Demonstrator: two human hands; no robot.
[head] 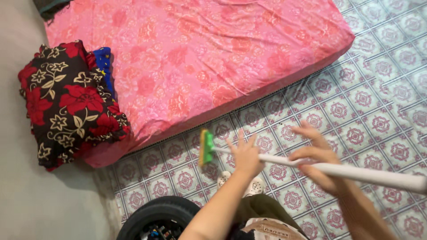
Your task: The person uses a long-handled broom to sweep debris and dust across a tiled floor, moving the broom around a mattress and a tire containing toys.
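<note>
From the head camera, the left hand [246,156] steadies the white broom handle [338,171] with fingers spread loosely, while the right hand [316,158] curls under it farther back, angling the green broom head [206,147] toward the floor tiles [378,111] beside the pink mattress [213,58].

Left arm: reaching forward from the lower middle of the view, bare forearm rising toward its hand.
Left hand [245,155]: lying flat with the back up, fingers spreading and pointing away from the body, palm side hidden.
Right arm: coming in from the lower right corner, forearm angling up and inward, slightly blurred.
Right hand [316,158]: sitting just right of the left hand, fingers curling loosely, thumb and forefinger stretching forward, not closing into a fist.
Spacing: hands near each other, not touching.
</note>
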